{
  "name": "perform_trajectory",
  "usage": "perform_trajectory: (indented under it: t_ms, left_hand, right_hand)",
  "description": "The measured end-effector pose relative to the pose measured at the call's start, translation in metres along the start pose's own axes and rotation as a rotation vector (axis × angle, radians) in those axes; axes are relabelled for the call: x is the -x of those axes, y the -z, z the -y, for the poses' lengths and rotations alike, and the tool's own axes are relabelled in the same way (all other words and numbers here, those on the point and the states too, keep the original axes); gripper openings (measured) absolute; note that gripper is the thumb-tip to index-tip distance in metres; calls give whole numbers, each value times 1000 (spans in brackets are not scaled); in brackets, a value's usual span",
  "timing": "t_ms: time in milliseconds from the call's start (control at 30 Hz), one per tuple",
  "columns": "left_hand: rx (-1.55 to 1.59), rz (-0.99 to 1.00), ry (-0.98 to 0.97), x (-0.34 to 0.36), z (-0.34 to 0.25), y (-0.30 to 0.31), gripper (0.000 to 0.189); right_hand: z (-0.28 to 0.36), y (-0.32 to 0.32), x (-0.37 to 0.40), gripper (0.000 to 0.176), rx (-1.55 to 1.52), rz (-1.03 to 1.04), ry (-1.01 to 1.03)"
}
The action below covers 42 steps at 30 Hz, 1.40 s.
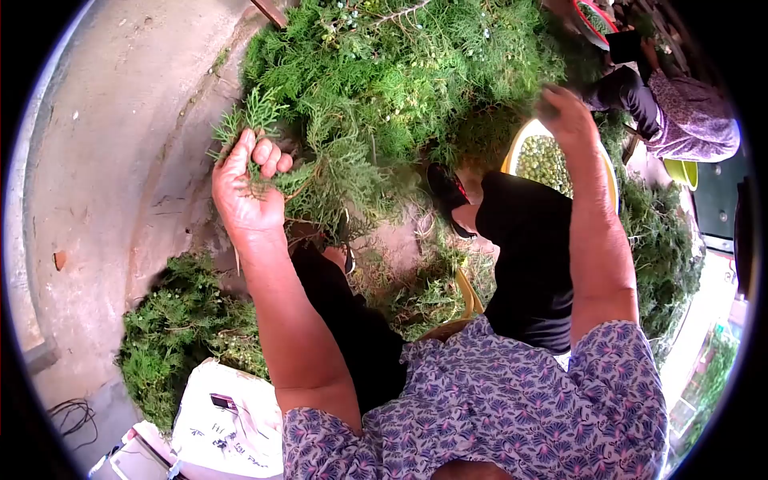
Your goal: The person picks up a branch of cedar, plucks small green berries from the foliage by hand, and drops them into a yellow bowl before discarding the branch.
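My left hand [250,178] is closed around a green conifer sprig [260,112], whose feathery tips stick out past the fingers. It is beside the large heap of cut conifer branches [400,88], which carry scaly green foliage and small pale cones. My right hand [568,118] is raised over the far rim of a yellow-edged basin [544,164] full of small round green cones. Motion blurs its fingertips, so whether they hold anything cannot be made out. The basin stands by my right knee, partly hidden by my forearm.
More branches lie in a pile [188,320] at lower left and in another [660,240] at right. A white sack [228,424] bears a phone [225,402]. A person in a patterned top [696,112] sits at upper right, near a red-rimmed basin [592,24].
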<state>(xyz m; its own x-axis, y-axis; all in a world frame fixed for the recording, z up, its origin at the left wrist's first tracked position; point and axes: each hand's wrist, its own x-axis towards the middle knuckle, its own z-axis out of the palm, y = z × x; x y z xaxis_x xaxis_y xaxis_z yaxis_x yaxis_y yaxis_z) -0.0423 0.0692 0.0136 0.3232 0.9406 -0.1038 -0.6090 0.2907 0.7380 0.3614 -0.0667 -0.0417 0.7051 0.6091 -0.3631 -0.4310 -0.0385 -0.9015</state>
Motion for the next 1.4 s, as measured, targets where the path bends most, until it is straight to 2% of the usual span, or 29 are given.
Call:
perform_trajectory:
  t_ms: [33,67,100,133,167,200,233,300,367,400,433,467,533,567,600,633,667,767,833,900,967,1000,1033,1100,1167,1233,1300,1367,1400]
  left_hand:
    - [-1,6,-7,2,-4,7,14]
    - [53,114,22,5,-6,15,15]
    - [105,222,50,9,-9,19,17]
    - [52,166,18,19,-14,13,20]
    - [37,267,8,24,-17,17,23]
    - [48,272,-1,29,-21,16,24]
    - [61,275,-8,33,-24,16,25]
    - [119,264,5,38,-32,19,22]
    - [185,280,-13,45,-43,14,23]
    - [206,348,12,47,-51,13,24]
    - [225,416,40,49,-60,12,24]
    - [207,489,37,52,-69,5,25]
    - [246,459,21,64,-80,-11,23]
    - [288,435,-2,69,-85,-17,21]
    - [279,496,0,72,-91,-21,18]
    - [271,510,-8,76,-95,-25,18]
    - [291,514,-16,81,-99,-29,17]
    - [343,516,-16,100,-106,-42,15]
    - [399,512,41,115,-110,-55,16]
    - [403,513,42,127,-113,-63,16]
    - [451,529,77,137,-112,-67,15]
    - [456,540,87,143,-110,-70,13]
    - [455,550,85,148,-107,-72,13]
    - [484,592,94,154,-99,-69,12]
    - [418,628,8,158,-86,-52,13]
    - [325,791,125,161,-75,-36,15]
    - [281,730,109,175,-59,-21,20]
    - [198,575,164,187,-52,-7,20]
    - [98,292,113,202,-50,-13,17]
  right_hand:
    - [1,22,6,26,325,-14,208]
    - [7,44,12,28,283,-48,206]
    - [14,57,19,29,243,-155,109]
    - [8,93,5,31,378,-203,126]
    - [-3,147,-14,34,836,-125,357]
    - [-10,190,-31,35,1429,-271,455]
    - [-17,212,-51,28,1363,-546,244]
    - [-20,234,-36,15,957,-547,219]
    - [-17,237,-27,14,945,-691,236]
    - [-17,233,-25,13,792,-639,269]
    - [-14,234,-32,19,932,-572,212]
    - [-5,198,-8,23,766,-462,269]
    - [6,120,36,27,483,-136,294]
    - [10,81,66,27,622,7,436]
    - [-7,62,59,29,784,91,555]
    - [-24,40,59,32,799,213,598]
    - [-23,2,99,33,925,204,664]
    - [-50,-60,155,32,829,631,517]
    - [-76,-85,176,35,788,754,619]
    - [-78,-103,198,35,322,843,260]
    - [-64,-110,218,36,107,779,-29]
    - [-64,-115,227,40,-108,815,-96]
    - [-61,-116,238,24,-73,737,-25]
    - [-58,-115,234,20,-192,794,-248]
    - [-55,-110,237,18,-537,840,-350]
    - [-60,-107,227,31,-464,854,-293]
    - [-59,-99,223,39,-328,899,-245]
    - [-52,-90,231,53,-294,840,-250]
    - [-58,-87,228,55,-280,883,-215]
